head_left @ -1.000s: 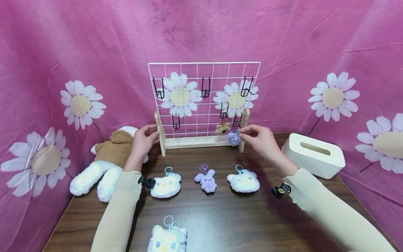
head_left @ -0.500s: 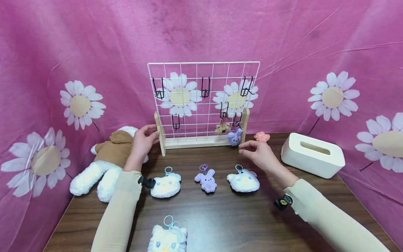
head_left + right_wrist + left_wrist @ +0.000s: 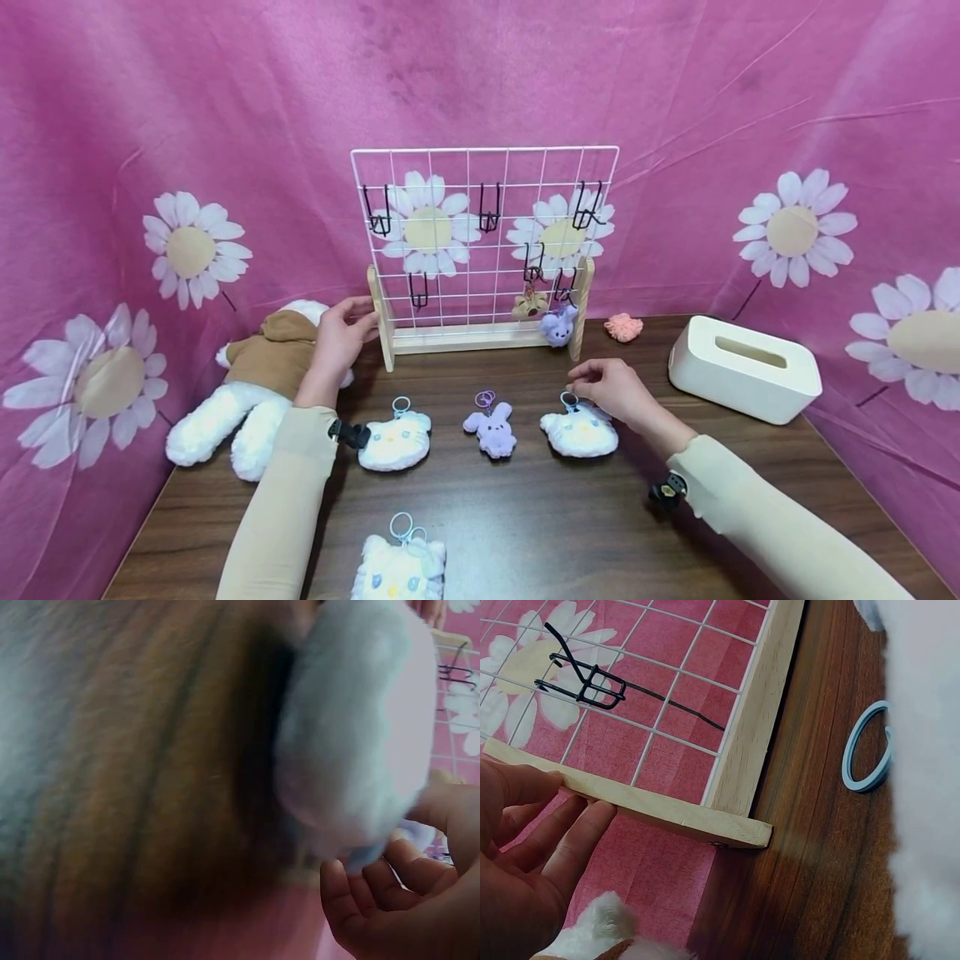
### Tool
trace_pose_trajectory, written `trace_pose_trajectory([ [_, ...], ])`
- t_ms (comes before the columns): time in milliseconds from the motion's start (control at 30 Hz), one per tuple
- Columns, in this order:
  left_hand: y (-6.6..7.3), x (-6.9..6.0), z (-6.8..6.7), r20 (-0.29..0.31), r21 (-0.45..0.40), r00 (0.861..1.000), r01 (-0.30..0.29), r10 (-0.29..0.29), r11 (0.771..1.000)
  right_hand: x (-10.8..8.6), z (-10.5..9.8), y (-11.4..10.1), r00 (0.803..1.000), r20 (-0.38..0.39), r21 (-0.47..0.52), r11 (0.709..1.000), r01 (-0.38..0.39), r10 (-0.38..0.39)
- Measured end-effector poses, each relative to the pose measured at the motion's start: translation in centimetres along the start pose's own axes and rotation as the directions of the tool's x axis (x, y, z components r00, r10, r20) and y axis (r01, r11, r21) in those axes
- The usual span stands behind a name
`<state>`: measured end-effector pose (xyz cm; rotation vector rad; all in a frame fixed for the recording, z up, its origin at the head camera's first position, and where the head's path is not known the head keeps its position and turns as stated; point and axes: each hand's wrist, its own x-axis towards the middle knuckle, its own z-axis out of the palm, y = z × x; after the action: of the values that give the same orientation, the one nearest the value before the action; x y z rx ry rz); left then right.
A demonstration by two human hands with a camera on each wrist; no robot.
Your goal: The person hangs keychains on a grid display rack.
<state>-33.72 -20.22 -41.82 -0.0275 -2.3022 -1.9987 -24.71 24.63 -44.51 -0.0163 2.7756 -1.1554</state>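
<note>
The left hand (image 3: pixel 342 340) holds the left wooden post (image 3: pixel 383 325) of a white wire rack (image 3: pixel 468 247); in the left wrist view its thumb and fingers pinch the wooden piece (image 3: pixel 682 814). Over the upper edge of the right white cat plush (image 3: pixel 581 433), beside its blue ring, is the right hand (image 3: pixel 615 392), fingers loosely bent. The right wrist view shows that hand (image 3: pixel 420 885) close to the plush (image 3: pixel 360 720); whether the fingertips touch it is unclear. A purple bunny (image 3: pixel 558 327) and a tan charm (image 3: pixel 529 305) hang from black hooks.
On the table lie a second cat plush (image 3: pixel 394 442), a purple bunny (image 3: pixel 495 432), another cat plush (image 3: pixel 397 573) at the front edge and a coral fluffy piece (image 3: pixel 624 327). A large plush (image 3: pixel 270 358) is at left, a white tissue box (image 3: pixel 742 371) at right.
The right hand has left the hanging purple bunny and moved down towards the right cat plush, bringing the coral piece into sight. The left hand has stayed on the post.
</note>
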Motion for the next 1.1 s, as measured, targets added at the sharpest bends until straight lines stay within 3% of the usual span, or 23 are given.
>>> trace_pose_trajectory([
  [400,0.0,-0.2,0.1,0.001,0.015,1.000,-0.010,0.010,1.000,0.2,1.1,0.6,0.999,-0.005,-0.128,0.991,0.031,-0.032],
  [600,0.2,-0.4,0.1,-0.009,0.012,1.000,-0.017,0.017,1.000,2.3,1.9,3.7,0.994,-0.013,-0.159,0.981,0.107,-0.111],
  [767,0.2,-0.3,0.1,-0.003,0.013,1.000,-0.002,0.002,1.000,4.3,2.8,6.6,0.992,-0.049,-0.196,0.975,0.107,-0.119],
  [867,0.2,-0.2,0.1,0.002,0.013,1.000,0.006,-0.006,1.000,3.7,2.6,5.7,0.989,-0.058,-0.185,0.975,0.122,-0.135],
  [1000,0.4,-0.3,0.1,0.005,0.013,1.000,0.004,-0.004,1.000,1.5,1.6,2.3,0.990,-0.043,-0.157,0.979,0.129,-0.138],
  [1100,0.4,-0.3,0.1,0.005,0.015,1.000,0.004,-0.004,1.000,0.3,1.2,0.5,0.995,-0.027,-0.172,0.981,0.093,-0.099],
])
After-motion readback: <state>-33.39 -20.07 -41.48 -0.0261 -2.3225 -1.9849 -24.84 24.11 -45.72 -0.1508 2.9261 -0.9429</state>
